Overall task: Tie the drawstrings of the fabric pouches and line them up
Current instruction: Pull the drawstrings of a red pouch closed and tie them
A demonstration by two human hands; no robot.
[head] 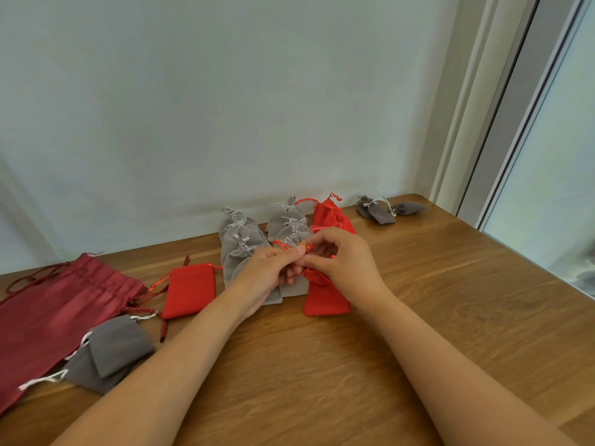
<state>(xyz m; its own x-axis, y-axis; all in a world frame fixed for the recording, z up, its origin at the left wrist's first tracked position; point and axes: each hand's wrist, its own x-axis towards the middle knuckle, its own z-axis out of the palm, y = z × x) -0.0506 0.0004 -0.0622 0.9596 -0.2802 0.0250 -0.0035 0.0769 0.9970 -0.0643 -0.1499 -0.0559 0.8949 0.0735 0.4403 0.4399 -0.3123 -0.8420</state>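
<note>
Both hands mid-knot, I judge: left hand (269,272) and right hand (343,262) pinch red drawstring (280,244) of red pouch (326,302), centre table (418,317), near end of red row (331,217). Risk: cord slips out of pinch, loop collapses; hard tug drags pouch into grey pouches (240,249) just left.

On the table (450,284), one pouch (326,299) lies beneath my fingers (294,251); tied pouches (236,244) sit just behind them, a large drawstring bag (48,310) well left.
</note>
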